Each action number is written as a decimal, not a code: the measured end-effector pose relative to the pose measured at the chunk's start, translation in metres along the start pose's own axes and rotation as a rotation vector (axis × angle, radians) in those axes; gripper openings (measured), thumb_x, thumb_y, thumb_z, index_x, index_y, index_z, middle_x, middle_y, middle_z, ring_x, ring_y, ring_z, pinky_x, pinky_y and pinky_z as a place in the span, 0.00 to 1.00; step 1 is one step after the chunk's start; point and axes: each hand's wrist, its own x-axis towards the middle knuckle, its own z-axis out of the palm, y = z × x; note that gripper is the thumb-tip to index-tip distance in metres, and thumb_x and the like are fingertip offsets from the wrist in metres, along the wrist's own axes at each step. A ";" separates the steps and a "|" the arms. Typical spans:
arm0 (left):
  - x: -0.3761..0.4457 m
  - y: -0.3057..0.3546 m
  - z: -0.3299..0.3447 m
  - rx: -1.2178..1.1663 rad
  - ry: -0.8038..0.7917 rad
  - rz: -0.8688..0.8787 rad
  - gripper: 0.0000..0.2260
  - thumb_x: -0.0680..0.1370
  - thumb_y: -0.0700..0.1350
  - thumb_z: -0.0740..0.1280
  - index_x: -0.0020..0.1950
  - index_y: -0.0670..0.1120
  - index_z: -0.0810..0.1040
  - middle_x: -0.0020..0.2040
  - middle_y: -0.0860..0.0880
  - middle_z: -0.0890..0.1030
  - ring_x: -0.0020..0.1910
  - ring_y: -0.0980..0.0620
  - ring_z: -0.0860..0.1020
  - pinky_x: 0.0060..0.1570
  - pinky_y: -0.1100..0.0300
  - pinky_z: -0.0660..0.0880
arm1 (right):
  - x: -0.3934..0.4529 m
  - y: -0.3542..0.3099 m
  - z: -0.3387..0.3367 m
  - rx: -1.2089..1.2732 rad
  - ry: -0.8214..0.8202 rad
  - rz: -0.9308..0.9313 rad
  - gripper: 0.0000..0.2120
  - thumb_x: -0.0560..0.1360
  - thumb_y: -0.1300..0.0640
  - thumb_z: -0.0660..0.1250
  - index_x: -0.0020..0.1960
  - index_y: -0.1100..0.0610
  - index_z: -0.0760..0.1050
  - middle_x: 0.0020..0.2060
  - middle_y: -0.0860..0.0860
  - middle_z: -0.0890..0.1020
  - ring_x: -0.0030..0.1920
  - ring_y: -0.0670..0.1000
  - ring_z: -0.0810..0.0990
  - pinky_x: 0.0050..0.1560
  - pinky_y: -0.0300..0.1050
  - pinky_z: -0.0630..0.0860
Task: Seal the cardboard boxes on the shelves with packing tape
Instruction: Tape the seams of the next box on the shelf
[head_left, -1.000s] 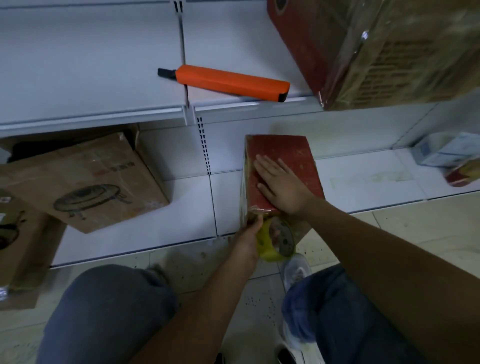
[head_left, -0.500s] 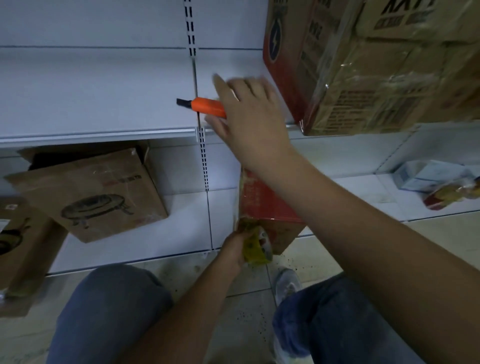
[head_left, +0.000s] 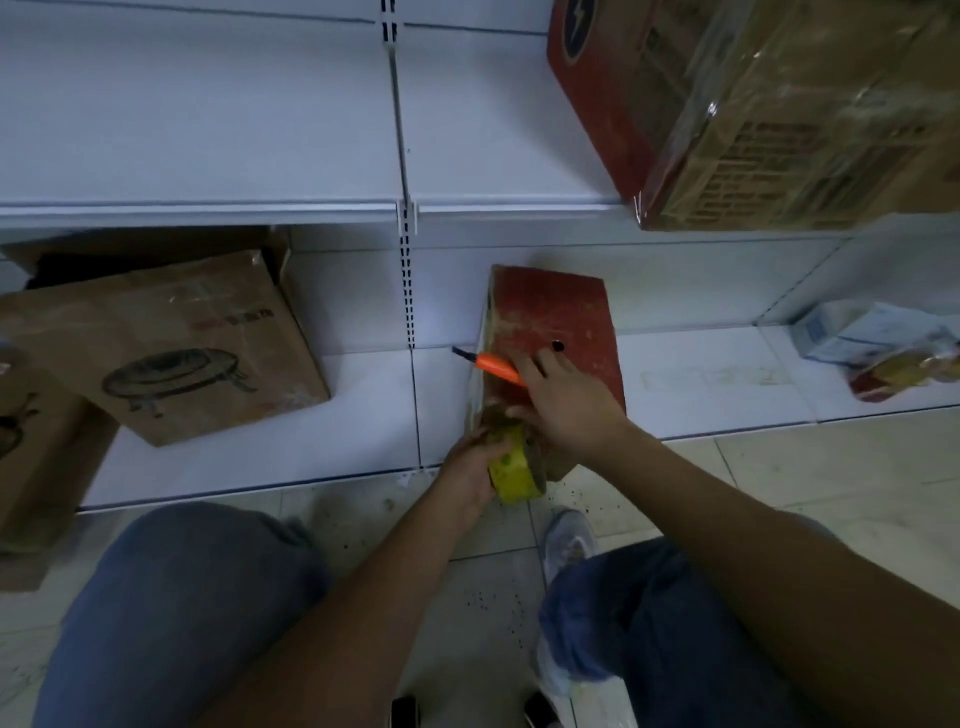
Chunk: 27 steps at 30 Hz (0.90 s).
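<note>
Nearest, two knees in blue denim trousers (head_left: 171, 613) frame a pale, speckled tile floor (head_left: 831, 483) and a light grey trainer (head_left: 569, 540). The left hand (head_left: 470, 462) curls its fingers around a round yellow roll of packing tape (head_left: 514, 467), held against the near end of a small red-topped cardboard box (head_left: 556, 317) that stands on the smooth white metal bottom shelf (head_left: 260, 457), overhanging its front edge. The right hand (head_left: 563, 400) grips an orange plastic utility knife (head_left: 493, 366) over the box's worn, scuffed top, its dark tip pointing left. Left on that shelf leans a creased brown cardboard carton with a pan drawing (head_left: 171, 343). Above, a film-wrapped brown and red carton (head_left: 753, 114) sits on the upper white shelf (head_left: 208, 208).
</note>
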 end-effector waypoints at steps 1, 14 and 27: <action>0.002 -0.001 0.000 -0.015 -0.001 -0.001 0.18 0.79 0.33 0.65 0.69 0.34 0.73 0.63 0.34 0.79 0.45 0.44 0.83 0.37 0.56 0.83 | 0.004 0.011 0.013 0.043 -0.100 0.075 0.34 0.79 0.41 0.61 0.78 0.55 0.54 0.67 0.58 0.67 0.63 0.60 0.71 0.48 0.51 0.75; 0.034 -0.005 0.012 0.015 -0.001 -0.038 0.06 0.82 0.36 0.64 0.59 0.40 0.74 0.39 0.41 0.85 0.33 0.49 0.85 0.30 0.59 0.81 | 0.030 0.048 0.047 0.061 -0.120 0.071 0.32 0.81 0.40 0.58 0.80 0.49 0.51 0.71 0.59 0.64 0.66 0.61 0.67 0.58 0.57 0.74; 0.043 -0.045 0.020 -0.147 -0.018 -0.060 0.18 0.82 0.49 0.65 0.70 0.45 0.74 0.63 0.40 0.81 0.64 0.39 0.79 0.67 0.39 0.71 | 0.029 0.040 0.024 0.034 -0.265 0.097 0.32 0.82 0.42 0.56 0.80 0.49 0.49 0.74 0.58 0.63 0.68 0.62 0.68 0.61 0.57 0.71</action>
